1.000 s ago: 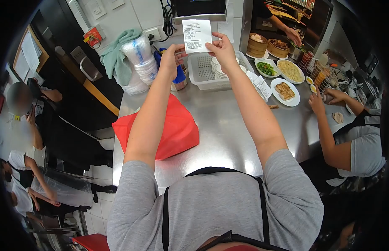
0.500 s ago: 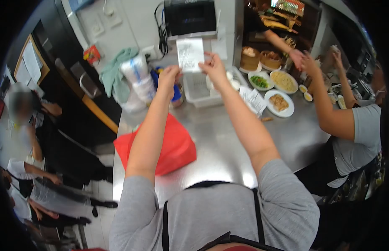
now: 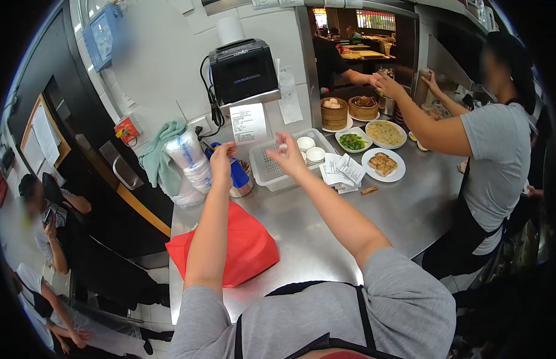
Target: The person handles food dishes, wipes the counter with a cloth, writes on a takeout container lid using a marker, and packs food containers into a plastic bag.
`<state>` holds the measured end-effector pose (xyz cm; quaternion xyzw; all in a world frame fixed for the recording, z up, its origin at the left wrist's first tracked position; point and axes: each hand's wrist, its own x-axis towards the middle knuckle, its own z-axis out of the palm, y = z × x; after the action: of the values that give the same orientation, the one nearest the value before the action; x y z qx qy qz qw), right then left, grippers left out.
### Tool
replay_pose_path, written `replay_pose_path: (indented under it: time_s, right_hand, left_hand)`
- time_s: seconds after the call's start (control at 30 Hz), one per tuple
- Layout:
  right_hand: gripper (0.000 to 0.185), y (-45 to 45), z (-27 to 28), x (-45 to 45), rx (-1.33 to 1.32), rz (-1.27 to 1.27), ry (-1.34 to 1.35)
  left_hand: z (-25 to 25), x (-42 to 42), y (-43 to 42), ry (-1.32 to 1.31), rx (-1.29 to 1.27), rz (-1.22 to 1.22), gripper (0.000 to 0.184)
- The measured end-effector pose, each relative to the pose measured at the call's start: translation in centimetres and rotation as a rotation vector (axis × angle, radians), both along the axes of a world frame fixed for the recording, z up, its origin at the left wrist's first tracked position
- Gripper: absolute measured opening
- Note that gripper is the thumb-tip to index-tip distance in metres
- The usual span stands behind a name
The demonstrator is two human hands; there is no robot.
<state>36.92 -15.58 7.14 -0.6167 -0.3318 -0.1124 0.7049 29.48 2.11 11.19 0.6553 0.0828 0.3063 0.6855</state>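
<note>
A printed white receipt (image 3: 248, 123) stands upright in front of the wall, just below the black printer. My left hand (image 3: 223, 160) is closed, its fingertips at the receipt's lower left corner. To the right of the paper, my right hand (image 3: 287, 157) has its fingers apart and holds nothing, in front of a white perforated basket (image 3: 267, 173). Small white dishes (image 3: 315, 155) are stacked in the basket. Under my left forearm, a red bag (image 3: 248, 248) rests on the steel counter (image 3: 308, 239). More receipts (image 3: 343, 170) lie right of the basket.
Plates of greens (image 3: 354, 141), noodles (image 3: 385, 134) and browned food (image 3: 383, 164) stand at the right, with bamboo steamers (image 3: 334, 113) behind. A co-worker (image 3: 493, 149) reaches across there. Wrapped white stacks (image 3: 191, 161) and a blue container (image 3: 238, 173) are at the left.
My right hand has let go of the receipt and opened beside it. The view has tilted up, showing more wall and printer. The co-worker at the right stands more upright in view.
</note>
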Motion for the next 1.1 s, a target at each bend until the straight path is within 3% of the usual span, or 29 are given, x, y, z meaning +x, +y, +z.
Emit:
replay_pose_path:
  time_s: [0.07,0.13,0.2,0.27,0.3,0.4,0.47,0.53,0.57,0.63,0.83,1.1]
  right_hand:
    - [0.058,-2.1,-4.7,-2.6,-0.125,0.076,0.013]
    - [0.046,-5.8,-9.6,-7.0,-0.377,0.098,-0.122]
    - [0.038,-10.1,-13.6,-12.7,-0.617,0.229,0.004]
    - [0.028,-14.4,-18.4,-17.5,-0.706,0.333,-0.086]
    - [0.026,-15.8,-21.5,-17.9,-0.743,0.411,-0.338]
    - [0.024,-18.6,-19.9,-18.5,-0.865,0.239,-0.311]
    - [0.022,-18.4,-17.4,-18.9,-0.892,0.072,-0.16]
    - [0.023,-17.2,-17.0,-18.2,-0.926,-0.018,-0.206]
    - [0.023,-16.7,-17.3,-17.6,-0.925,-0.021,-0.207]
    - [0.026,-15.6,-18.0,-16.2,-0.919,-0.056,-0.263]
    - [0.023,-13.6,-18.4,-12.2,-0.859,-0.081,-0.27]
    - [0.02,-13.6,-18.7,-11.4,-0.777,-0.075,-0.213]
  left_hand:
    - [2.0,-3.8,-2.5,-0.004,-0.012,0.049,0.033]
    - [3.3,-8.3,-4.8,-0.112,-0.038,-0.03,0.033]
    - [3.1,-13.4,-7.4,-0.222,0.077,-0.124,0.031]
    - [0.4,-17.2,-9.6,-0.235,0.214,-0.212,0.026]
    - [-1.3,-18.6,-10.6,-0.211,0.254,-0.275,0.024]
    - [-8.8,-19.9,-13.5,0.084,0.085,-0.382,0.023]
    - [-15.4,-19.5,-14.5,0.186,-0.176,-0.307,0.033]
    - [-23.8,-19.5,-15.1,0.213,0.141,-0.025,0.036]
    - [-23.7,-19.5,-15.5,0.211,0.143,-0.028,0.036]
    - [-22.9,-19.7,-15.8,0.209,0.41,-0.068,0.038]
    - [-23.4,-16.7,-13.7,0.262,0.698,-0.015,0.031]
    - [-23.9,-16.2,-13.4,0.253,0.613,0.025,0.017]
